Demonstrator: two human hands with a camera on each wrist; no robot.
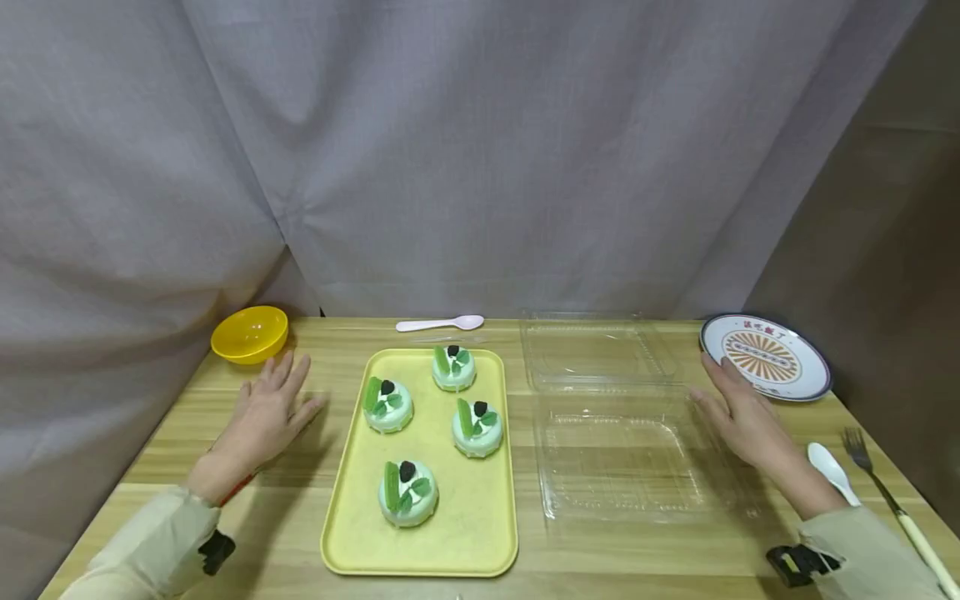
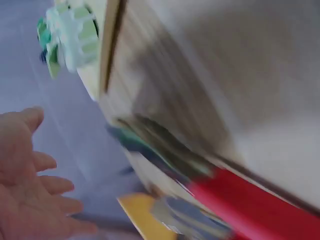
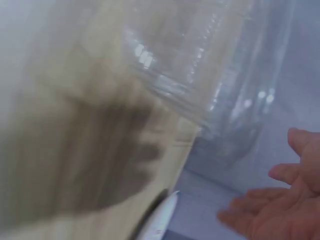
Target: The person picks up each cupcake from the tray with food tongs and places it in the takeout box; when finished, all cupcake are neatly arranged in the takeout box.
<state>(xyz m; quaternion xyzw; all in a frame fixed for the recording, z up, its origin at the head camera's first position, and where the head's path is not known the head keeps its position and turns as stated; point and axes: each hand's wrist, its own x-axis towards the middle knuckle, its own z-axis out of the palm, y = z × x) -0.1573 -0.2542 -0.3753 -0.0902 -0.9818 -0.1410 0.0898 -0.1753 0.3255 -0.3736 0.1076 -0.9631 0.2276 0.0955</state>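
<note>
My left hand is held over the table with its fingers spread, between a yellow bowl and a yellow tray. Nothing is in it. Several pale green cakes stand on the tray, each topped with a dark berry and green pieces; the nearest cake sits at the front. On the other side, my right hand hovers empty, fingers extended, beside a hinged clear plastic box. The box lies with its lid folded back. Below my left hand is a blurred red-handled utensil.
At the back right rests a patterned plate. A white spoon and a fork lie near the right edge, partly by my sleeve. Behind the tray is a small pale pink spoon. A grey curtain hangs along the back.
</note>
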